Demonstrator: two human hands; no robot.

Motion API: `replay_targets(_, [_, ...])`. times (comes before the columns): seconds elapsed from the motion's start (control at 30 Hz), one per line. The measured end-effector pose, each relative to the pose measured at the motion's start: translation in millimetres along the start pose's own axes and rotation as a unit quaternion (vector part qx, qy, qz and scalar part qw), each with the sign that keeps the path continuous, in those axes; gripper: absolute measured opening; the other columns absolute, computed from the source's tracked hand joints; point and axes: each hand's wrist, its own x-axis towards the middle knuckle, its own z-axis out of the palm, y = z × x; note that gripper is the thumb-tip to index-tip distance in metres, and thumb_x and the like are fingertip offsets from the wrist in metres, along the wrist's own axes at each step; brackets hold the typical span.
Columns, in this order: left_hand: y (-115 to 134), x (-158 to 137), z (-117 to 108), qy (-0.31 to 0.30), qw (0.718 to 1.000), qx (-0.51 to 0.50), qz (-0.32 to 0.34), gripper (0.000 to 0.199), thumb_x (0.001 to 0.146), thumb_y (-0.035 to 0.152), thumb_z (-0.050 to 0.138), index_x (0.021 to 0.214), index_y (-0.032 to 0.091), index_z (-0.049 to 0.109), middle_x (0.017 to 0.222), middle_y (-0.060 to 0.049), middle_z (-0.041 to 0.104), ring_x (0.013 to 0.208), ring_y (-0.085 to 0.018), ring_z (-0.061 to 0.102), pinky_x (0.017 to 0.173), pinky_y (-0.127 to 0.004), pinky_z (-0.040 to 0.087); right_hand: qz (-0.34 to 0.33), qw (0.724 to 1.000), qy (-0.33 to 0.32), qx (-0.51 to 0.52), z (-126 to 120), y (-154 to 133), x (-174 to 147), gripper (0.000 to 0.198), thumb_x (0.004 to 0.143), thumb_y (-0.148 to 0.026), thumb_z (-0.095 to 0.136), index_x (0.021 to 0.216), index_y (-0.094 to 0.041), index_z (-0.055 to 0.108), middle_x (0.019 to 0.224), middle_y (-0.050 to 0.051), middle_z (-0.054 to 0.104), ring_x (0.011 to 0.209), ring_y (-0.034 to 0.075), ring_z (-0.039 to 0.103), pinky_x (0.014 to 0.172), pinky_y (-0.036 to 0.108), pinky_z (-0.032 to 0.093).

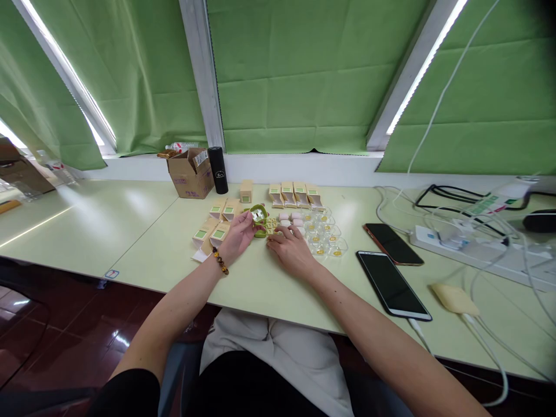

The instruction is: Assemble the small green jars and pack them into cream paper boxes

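Observation:
My left hand [238,234] is closed on a small green plastic case [259,213], which stands open like a clamshell and shows a pale inside. Just right of it, my right hand [292,248] lies palm down with bent, slightly parted fingers. Its fingertips are at a group of small yellow-green square pieces [271,225]; I see nothing held in them. Pale pink rounded pieces [297,216] sit beyond those fingers. Further right are rows of clear plastic shells [320,237] with yellow centres. Cream paper boxes [202,233] with green labels lie beside my left hand.
More cream boxes [287,194] line the back. An open cardboard carton [190,175] and a black cylinder [218,171] stand by the wall. Two phones [393,284], a power strip [473,252], a yellow charger-like block [455,299] and tangled cables occupy the right side.

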Motion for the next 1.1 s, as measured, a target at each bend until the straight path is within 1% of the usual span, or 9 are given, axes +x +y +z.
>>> replay_targets(0.13, [-2.7, 1.0, -3.4, 0.018, 1.000, 0.004, 0.010, 0.044, 0.087, 0.057, 0.082, 0.105, 0.018, 0.072, 0.110, -0.011, 0.074, 0.103, -0.023, 0.068, 0.089, -0.039, 0.058, 0.008, 0.999, 0.030, 0.039, -1.0, 2.9, 2.2, 0.028, 0.095, -0.004, 0.060, 0.103, -0.020, 0.082, 0.117, 0.008, 0.083, 0.119, 0.028, 0.066, 0.109, 0.049, 0.040])
replay_targets(0.3, [-4.4, 1.6, -6.3, 0.043, 0.999, 0.025, 0.020, 0.041, 0.087, 0.056, 0.083, 0.094, 0.018, 0.069, 0.101, -0.009, 0.071, 0.093, -0.019, 0.065, 0.087, -0.037, 0.057, 0.069, 0.967, 0.111, 0.217, -1.4, 3.4, 2.1, 0.025, 0.097, -0.009, 0.056, 0.100, -0.020, 0.077, 0.108, 0.010, 0.082, 0.097, 0.024, 0.074, 0.089, 0.041, 0.056])
replay_targets(0.4, [-5.0, 1.4, -5.8, 0.037, 0.999, 0.024, 0.020, 0.043, 0.086, 0.057, 0.085, 0.094, 0.018, 0.069, 0.101, -0.008, 0.071, 0.090, -0.018, 0.064, 0.084, -0.034, 0.056, 0.143, 0.918, 0.146, 0.341, -3.9, -1.5, 2.9, 0.017, 0.095, -0.014, 0.059, 0.094, -0.022, 0.074, 0.095, 0.007, 0.079, 0.087, 0.023, 0.074, 0.080, 0.038, 0.060])
replay_targets(0.5, [-5.6, 1.2, -5.5, 0.032, 0.999, 0.026, 0.020, 0.043, 0.086, 0.056, 0.085, 0.095, 0.017, 0.070, 0.099, -0.007, 0.071, 0.086, -0.015, 0.063, 0.080, -0.030, 0.054, 0.207, 0.825, 0.169, 0.498, -10.2, -7.2, 5.9, 0.004, 0.094, -0.027, 0.070, 0.095, -0.024, 0.072, 0.086, 0.003, 0.077, 0.078, 0.021, 0.075, 0.077, 0.038, 0.063])
replay_targets(0.6, [-6.4, 1.1, -5.8, 0.030, 0.998, 0.041, 0.021, 0.044, 0.087, 0.057, 0.085, 0.102, 0.017, 0.073, 0.095, -0.006, 0.071, 0.085, -0.015, 0.064, 0.078, -0.028, 0.053, 0.218, 0.736, 0.165, 0.619, -18.8, -10.5, 9.7, 0.021, 0.090, -0.043, 0.080, 0.099, -0.024, 0.076, 0.083, 0.001, 0.076, 0.073, 0.019, 0.074, 0.076, 0.038, 0.064])
replay_targets(0.8, [-7.1, -0.5, -3.3, 0.001, 0.998, 0.066, -0.015, 0.053, 0.086, 0.056, 0.085, 0.119, 0.016, 0.076, 0.104, -0.008, 0.074, 0.090, -0.014, 0.065, 0.078, -0.025, 0.052, 0.255, 0.630, 0.173, 0.713, -27.4, -9.6, 14.2, 0.040, 0.079, -0.059, 0.091, 0.094, -0.023, 0.080, 0.080, 0.002, 0.076, 0.069, 0.017, 0.071, 0.075, 0.039, 0.066])
replay_targets(0.93, [-6.4, -3.1, -0.2, -0.007, 0.996, 0.079, -0.039, 0.052, 0.087, 0.056, 0.085, 0.120, 0.016, 0.078, 0.103, -0.008, 0.074, 0.088, -0.014, 0.063, 0.080, -0.025, 0.051, 0.288, 0.585, 0.206, 0.729, -26.0, -4.3, 15.0, 0.043, 0.077, -0.060, 0.092, 0.091, -0.023, 0.075, 0.078, 0.001, 0.074, 0.066, 0.015, 0.068, 0.067, 0.034, 0.063])
replay_targets(1.03, [-5.6, -5.7, 2.1, -0.015, 0.995, 0.090, -0.046, 0.050, 0.089, 0.056, 0.083, 0.120, 0.016, 0.080, 0.103, -0.008, 0.074, 0.087, -0.014, 0.063, 0.082, -0.027, 0.051, 0.297, 0.579, 0.212, 0.729, -26.4, -1.4, 14.8, 0.044, 0.077, -0.060, 0.092, 0.093, -0.023, 0.073, 0.077, 0.000, 0.072, 0.062, 0.013, 0.066, 0.063, 0.031, 0.061])
replay_targets(1.1, [-5.4, -7.1, 3.3, -0.027, 0.994, 0.098, -0.049, 0.051, 0.091, 0.057, 0.081, 0.121, 0.016, 0.080, 0.104, -0.008, 0.075, 0.088, -0.015, 0.063, 0.082, -0.028, 0.050, 0.292, 0.589, 0.215, 0.722, -28.4, -1.6, 14.7, 0.044, 0.077, -0.058, 0.092, 0.096, -0.024, 0.073, 0.077, 0.000, 0.072, 0.062, 0.014, 0.066, 0.063, 0.032, 0.061])
